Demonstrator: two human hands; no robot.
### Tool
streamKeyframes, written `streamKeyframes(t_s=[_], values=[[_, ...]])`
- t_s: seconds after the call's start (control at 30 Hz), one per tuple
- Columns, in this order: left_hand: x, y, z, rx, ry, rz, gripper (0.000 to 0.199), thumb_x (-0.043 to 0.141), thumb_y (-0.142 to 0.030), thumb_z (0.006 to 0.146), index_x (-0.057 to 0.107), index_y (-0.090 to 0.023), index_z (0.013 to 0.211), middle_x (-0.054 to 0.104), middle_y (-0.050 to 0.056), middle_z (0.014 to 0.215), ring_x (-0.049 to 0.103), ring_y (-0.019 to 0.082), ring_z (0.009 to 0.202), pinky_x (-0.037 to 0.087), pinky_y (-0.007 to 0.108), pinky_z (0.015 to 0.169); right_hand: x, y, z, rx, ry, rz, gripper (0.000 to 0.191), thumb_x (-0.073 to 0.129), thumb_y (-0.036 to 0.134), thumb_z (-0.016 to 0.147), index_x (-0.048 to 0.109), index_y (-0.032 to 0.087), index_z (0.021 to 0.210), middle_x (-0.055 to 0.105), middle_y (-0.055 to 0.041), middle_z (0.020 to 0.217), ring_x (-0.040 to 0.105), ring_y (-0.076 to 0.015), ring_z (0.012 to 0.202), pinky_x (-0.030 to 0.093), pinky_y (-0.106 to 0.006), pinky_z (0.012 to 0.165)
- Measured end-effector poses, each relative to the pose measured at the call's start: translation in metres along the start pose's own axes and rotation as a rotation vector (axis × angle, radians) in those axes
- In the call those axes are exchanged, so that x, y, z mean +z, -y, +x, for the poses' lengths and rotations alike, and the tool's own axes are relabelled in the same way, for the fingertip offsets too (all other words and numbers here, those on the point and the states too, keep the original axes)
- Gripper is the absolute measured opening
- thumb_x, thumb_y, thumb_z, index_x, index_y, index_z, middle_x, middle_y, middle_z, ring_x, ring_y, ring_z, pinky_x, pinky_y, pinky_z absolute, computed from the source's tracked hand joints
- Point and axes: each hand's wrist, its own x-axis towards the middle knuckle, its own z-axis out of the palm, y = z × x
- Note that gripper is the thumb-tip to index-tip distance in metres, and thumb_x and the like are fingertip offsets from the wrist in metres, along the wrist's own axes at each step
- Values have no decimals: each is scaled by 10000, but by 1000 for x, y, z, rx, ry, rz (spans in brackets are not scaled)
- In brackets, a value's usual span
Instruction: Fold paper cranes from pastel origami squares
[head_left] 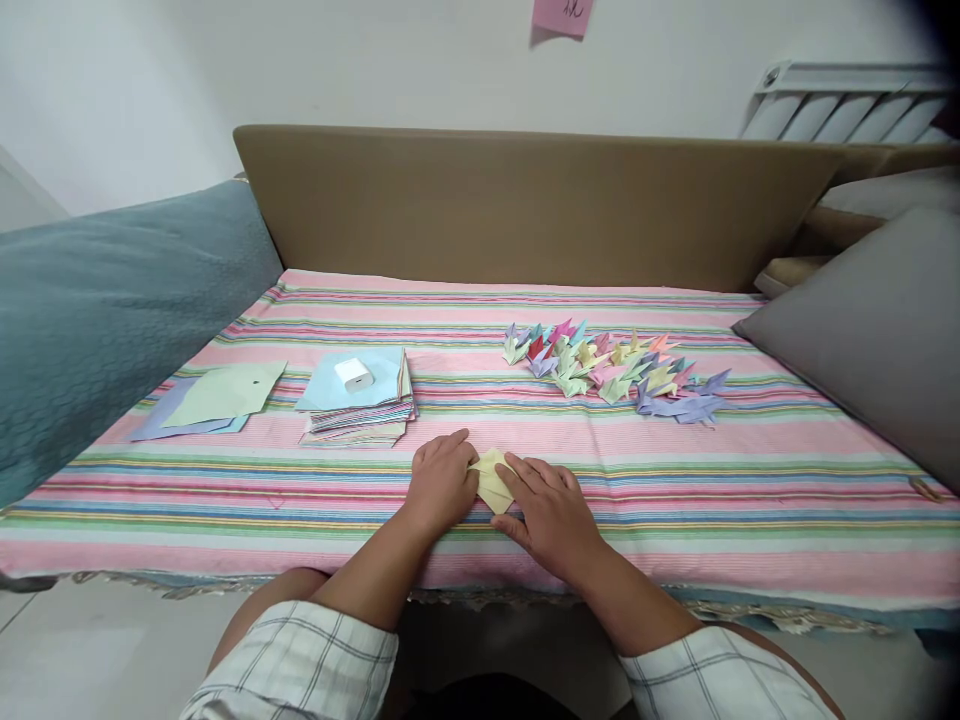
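A small pale yellow sheet of origami paper (493, 490), folded into a kite-like shape, lies on the striped cloth in front of me. At its left corner my left hand (442, 485) is closed, its fingers curled and gripping the paper's edge. My right hand (553, 508) rests over the right side of the paper, fingers stretched out across it and thumb apart near the lower edge. The undersides of both hands are hidden. Farther back on the right sit several folded paper cranes (600, 365) in many colours, grouped close together.
A stack of coloured paper (360, 420) with a white charger plug (353, 375) on top stands left of my hands. Loose green and purple sheets (221, 395) lie farther left. The striped cloth (675, 500) covers the sofa seat. Grey cushions (870, 330) are at right.
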Motion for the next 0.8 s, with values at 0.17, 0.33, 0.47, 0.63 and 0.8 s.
streamKeyframes(t_s=[0.17, 0.33, 0.47, 0.63, 0.8], values=[[0, 4, 0, 16, -4, -12, 215, 446, -147, 786, 616, -225, 891, 527, 37, 1322, 456, 250, 1210, 341, 474, 1005, -2, 1, 1, -2, -6, -11, 643, 305, 652, 863, 465, 234, 1325, 454, -79, 1391, 424, -272, 1187, 291, -430, 933], [0, 6, -7, 83, -51, 4, 432, 446, -100, 778, 562, -252, 1165, 485, 69, 1355, 445, 249, 1219, 337, 501, 1008, -1, 1, 1, -10, -20, -21, 626, 324, 642, 864, 471, 240, 1320, 465, -90, 1380, 428, -275, 1180, 290, -433, 930], [1, 9, -17, 290, -22, 77, 479, 481, -154, 805, 537, -382, 1222, 348, 51, 1452, 329, 300, 1307, 269, 603, 1008, 0, 1, 1, -9, -19, -14, 629, 323, 650, 859, 468, 243, 1317, 462, -84, 1384, 425, -275, 1183, 285, -441, 932], [3, 12, -21, 312, -34, 116, 459, 520, -200, 803, 551, -396, 1218, 320, 66, 1465, 321, 334, 1306, 263, 614, 1011, 0, 1, 0, -17, -29, -26, 614, 341, 632, 865, 467, 237, 1319, 455, -81, 1390, 420, -272, 1190, 288, -436, 932], [3, 10, -20, 266, -40, 112, 451, 523, -194, 790, 573, -385, 1196, 334, 87, 1455, 345, 332, 1297, 267, 607, 1013, 1, 1, 0, -21, -36, -35, 613, 344, 630, 866, 473, 236, 1317, 460, -86, 1386, 425, -271, 1186, 293, -433, 929]])
